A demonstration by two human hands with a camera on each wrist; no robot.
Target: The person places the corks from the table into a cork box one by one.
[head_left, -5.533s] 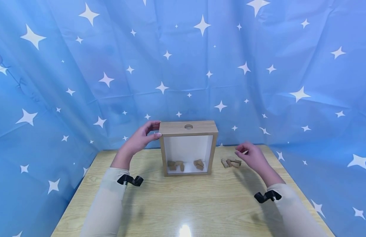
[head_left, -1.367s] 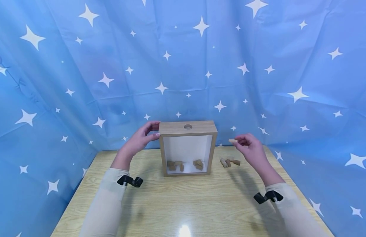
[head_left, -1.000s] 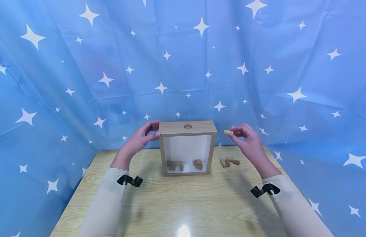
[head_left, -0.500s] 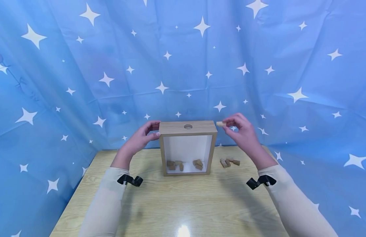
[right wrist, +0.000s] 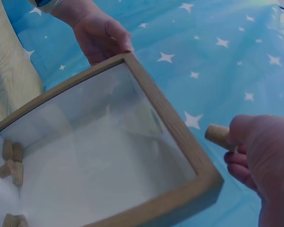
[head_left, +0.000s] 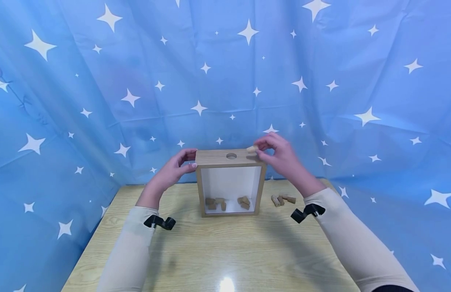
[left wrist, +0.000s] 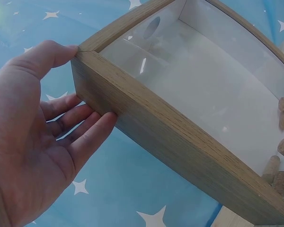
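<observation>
A wooden shadow box (head_left: 232,163) with a clear front and a round hole (head_left: 231,156) in its top stands upright on the table. My left hand (head_left: 177,167) grips its upper left corner, thumb (left wrist: 61,53) at the front edge and fingertips against the side. Between right thumb and fingers I pinch a wine cork (head_left: 252,149). That right hand (head_left: 278,152) is over the box's top right end, to the right of the hole. Inside the box, corks lie at the bottom in two clusters, left (head_left: 216,203) and right (head_left: 244,202).
Several loose corks (head_left: 276,200) lie on the wooden table (head_left: 225,247) to the right of the box. A blue curtain with white stars (head_left: 225,81) hangs close behind the table and along both sides. A black wrist mount sits on each sleeve.
My right hand picked up a cork from the loose pile, raised it and carried it left to above the box top. The left hand stays at its corner.
</observation>
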